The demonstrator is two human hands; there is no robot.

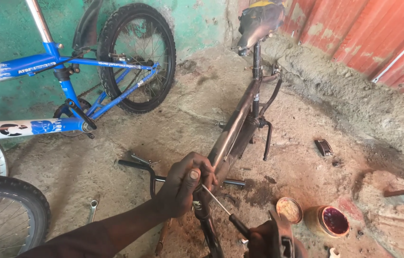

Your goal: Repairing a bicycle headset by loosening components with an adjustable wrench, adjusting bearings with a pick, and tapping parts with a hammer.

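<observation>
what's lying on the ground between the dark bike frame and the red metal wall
In the head view, a loose black pedal lies on bare dirt between the dark frame and the wall.

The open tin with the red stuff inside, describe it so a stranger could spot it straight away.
Follow the brown bike frame down to the dirt floor at its right. Two round things sit there: a flat lid and, just right of it, the open tin, the only one with dark red contents.

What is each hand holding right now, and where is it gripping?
The left hand grips the brown bicycle frame at its front end, near the handlebar. The right hand holds a screwdriver by its black handle.
</observation>
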